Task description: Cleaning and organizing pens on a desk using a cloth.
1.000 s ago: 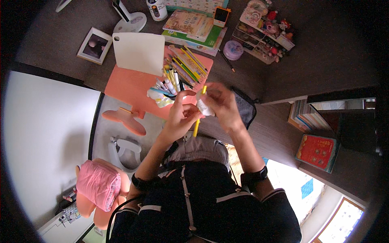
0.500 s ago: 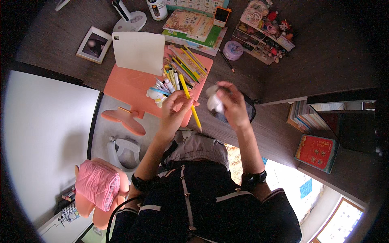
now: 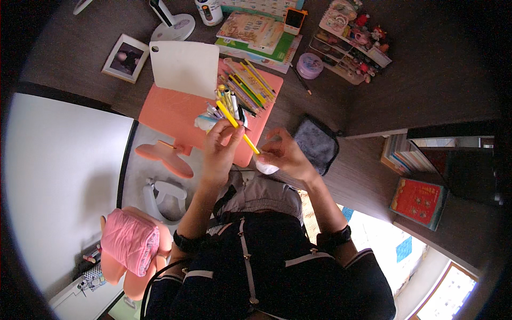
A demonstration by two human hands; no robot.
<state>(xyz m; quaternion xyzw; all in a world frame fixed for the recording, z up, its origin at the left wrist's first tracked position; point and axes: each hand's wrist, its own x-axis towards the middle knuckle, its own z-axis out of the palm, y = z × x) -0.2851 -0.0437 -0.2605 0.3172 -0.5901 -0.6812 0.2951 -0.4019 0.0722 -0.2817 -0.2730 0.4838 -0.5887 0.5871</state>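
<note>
The room is dominated by dark wood-grain furniture: a counter (image 3: 293, 104) is flanked on the right by a tall cabinet panel (image 3: 421, 90), below which upright books (image 3: 397, 154) are stacked side by side. At the left, a broad white panel (image 3: 64, 165) is edged in black. Near it, a pink chair (image 3: 113, 272) is placed on grey floor (image 3: 138, 191). Bright light is admitted at lower right — through a brown-framed window (image 3: 448, 296), washed nearly white.

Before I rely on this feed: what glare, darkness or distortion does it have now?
Head view: glare washes out the bright patch at lower right; head view: the corners fall to black, and the white panel at left bows along its outer edge; head view: the yellow pencil stands out, but the white object at the right hand shows little detail.
</note>
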